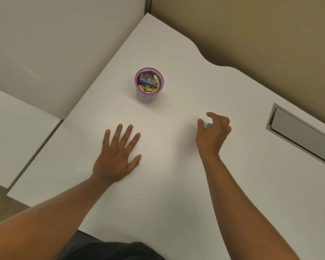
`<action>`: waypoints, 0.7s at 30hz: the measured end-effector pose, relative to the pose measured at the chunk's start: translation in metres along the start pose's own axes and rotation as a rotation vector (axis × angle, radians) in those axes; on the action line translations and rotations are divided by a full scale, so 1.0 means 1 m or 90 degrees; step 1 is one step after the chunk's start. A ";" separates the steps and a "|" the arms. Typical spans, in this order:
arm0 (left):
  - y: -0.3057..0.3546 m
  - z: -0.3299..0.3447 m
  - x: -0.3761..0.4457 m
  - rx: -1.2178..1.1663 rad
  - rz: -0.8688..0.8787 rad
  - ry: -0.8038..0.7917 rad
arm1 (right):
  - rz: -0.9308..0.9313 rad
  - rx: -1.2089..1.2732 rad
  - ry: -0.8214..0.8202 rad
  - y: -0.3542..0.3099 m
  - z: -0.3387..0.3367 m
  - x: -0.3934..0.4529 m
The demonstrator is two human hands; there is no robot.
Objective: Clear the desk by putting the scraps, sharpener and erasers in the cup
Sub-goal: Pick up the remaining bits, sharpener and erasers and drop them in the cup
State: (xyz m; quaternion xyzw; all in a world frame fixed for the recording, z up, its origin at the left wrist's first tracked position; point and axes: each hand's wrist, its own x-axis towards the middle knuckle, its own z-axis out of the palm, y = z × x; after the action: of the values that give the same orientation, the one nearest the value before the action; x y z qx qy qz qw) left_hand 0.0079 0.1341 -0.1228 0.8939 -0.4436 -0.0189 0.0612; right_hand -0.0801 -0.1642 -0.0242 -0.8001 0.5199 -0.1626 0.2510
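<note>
A purple-rimmed mesh cup (149, 94) stands upright on the white desk (176, 184), towards the back. Inside it lie a blue-grey boxed eraser (148, 79), paper scraps and other small bits. My left hand (118, 156) rests flat on the desk with fingers spread, in front of the cup and holding nothing. To the right, my right hand (213, 133) is curled around a small light-blue object (208, 125), of which only a corner shows between thumb and fingers; I cannot tell what it is. This hand is in front and to the right of the cup.
A grey metal cable flap (298, 136) is set into the desk at the right. Partition walls close the back and left sides. A second white surface (17, 137) adjoins on the left across a narrow gap. The desk's front edge is near my body.
</note>
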 end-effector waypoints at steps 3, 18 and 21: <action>-0.001 0.003 0.000 -0.004 0.003 0.004 | 0.105 -0.033 -0.046 0.032 -0.004 0.006; 0.002 0.000 0.001 -0.007 -0.006 -0.006 | 0.009 0.234 -0.162 -0.034 -0.007 0.003; 0.003 -0.001 0.002 -0.008 -0.011 -0.016 | -0.141 0.269 -0.180 -0.095 -0.001 0.000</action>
State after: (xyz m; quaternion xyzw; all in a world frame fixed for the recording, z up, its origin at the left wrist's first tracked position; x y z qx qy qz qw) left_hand 0.0067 0.1304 -0.1215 0.8970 -0.4364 -0.0335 0.0612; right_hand -0.0093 -0.1333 0.0302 -0.7967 0.3438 -0.1802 0.4632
